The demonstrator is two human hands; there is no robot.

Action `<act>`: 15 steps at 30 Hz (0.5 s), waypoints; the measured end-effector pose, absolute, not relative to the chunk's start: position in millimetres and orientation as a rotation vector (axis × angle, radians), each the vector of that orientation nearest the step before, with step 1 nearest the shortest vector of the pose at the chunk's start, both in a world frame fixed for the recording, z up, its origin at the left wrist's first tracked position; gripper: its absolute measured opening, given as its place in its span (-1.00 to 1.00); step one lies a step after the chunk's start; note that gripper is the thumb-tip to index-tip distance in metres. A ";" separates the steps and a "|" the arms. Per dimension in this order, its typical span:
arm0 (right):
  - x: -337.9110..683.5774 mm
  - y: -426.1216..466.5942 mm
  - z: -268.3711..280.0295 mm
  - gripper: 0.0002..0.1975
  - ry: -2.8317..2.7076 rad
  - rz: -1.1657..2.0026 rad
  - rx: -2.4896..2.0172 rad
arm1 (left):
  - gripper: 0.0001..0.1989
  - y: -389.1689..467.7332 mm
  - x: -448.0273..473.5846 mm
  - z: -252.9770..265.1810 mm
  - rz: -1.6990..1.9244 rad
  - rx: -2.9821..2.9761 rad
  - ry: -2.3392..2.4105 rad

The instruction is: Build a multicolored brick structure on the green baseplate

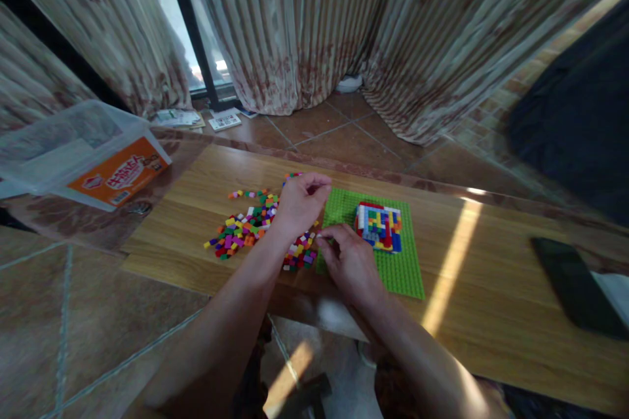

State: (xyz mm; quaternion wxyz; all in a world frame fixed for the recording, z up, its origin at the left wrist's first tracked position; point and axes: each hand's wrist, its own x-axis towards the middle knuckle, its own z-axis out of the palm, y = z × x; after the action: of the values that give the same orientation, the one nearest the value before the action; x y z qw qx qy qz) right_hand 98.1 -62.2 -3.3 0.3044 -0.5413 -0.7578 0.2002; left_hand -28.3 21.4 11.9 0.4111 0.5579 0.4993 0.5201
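On the wooden tabletop (472, 314), a heap of small coloured bricks (246, 226) lies just left of a green baseplate (398, 268) carrying a multicoloured brick build (379, 226). The left hand (299, 200) hovers over the heap with fingers curled together; whether they pinch a brick cannot be told. The right hand (350, 262) rests at the baseplate's left edge, fingertips narrowed on something tiny and pale. A clear plastic box (81, 154) stands far left, a dark phone (574, 288) far right.

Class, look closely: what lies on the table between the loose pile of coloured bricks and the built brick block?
In the head view, both hands: left hand, right hand, then bare green baseplate before the brick block.
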 end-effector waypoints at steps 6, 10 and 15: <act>122.3 -62.8 16.6 -0.89 -1.645 0.683 -1.385 | -0.89 19.9 -25.8 11.7 1.205 1.483 1.210; 153.9 -54.9 21.3 -0.87 -1.440 0.629 -1.441 | -0.89 18.6 -22.7 10.0 1.151 1.528 1.214; 197.6 -51.5 19.4 -0.81 -1.345 0.559 -1.577 | -0.89 15.7 -18.6 8.1 1.095 1.583 1.209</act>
State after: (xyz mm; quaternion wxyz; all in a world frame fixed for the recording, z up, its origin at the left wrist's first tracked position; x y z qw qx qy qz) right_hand 197.6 -51.5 19.4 0.4771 -0.6456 -0.5507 0.2288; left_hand -18.6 15.7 8.1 0.4210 0.6317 0.4824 0.4370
